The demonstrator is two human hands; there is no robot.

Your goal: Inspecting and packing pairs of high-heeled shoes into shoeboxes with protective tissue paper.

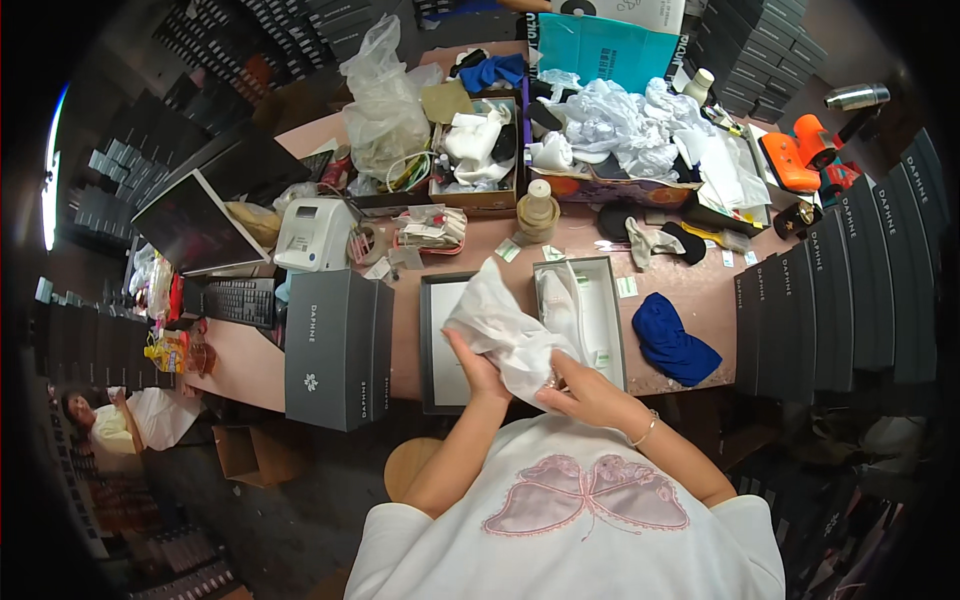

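Observation:
Both hands hold a bundle of crumpled white wrapping paper (500, 325) over an open dark grey shoebox; what the paper covers is hidden. My left hand (477, 368) cups the bundle's left side from below. At its lower right end, the fingers of my right hand (588, 392) close on the paper. A second white-wrapped item (560, 300) lies inside the open box (617, 330), along its left part. Left of it, partly under the bundle, is a flat dark-rimmed tray or lid (428, 345) with a white inside.
Closed dark shoeboxes (335, 350) stand at left, with taller stacks (820, 310) at right. A blue cloth (675, 340) lies beside the open box. Behind are a bottle (538, 212), a label printer (312, 235), a monitor (200, 225) and crumpled paper (620, 120). Another person (150, 418) is far left.

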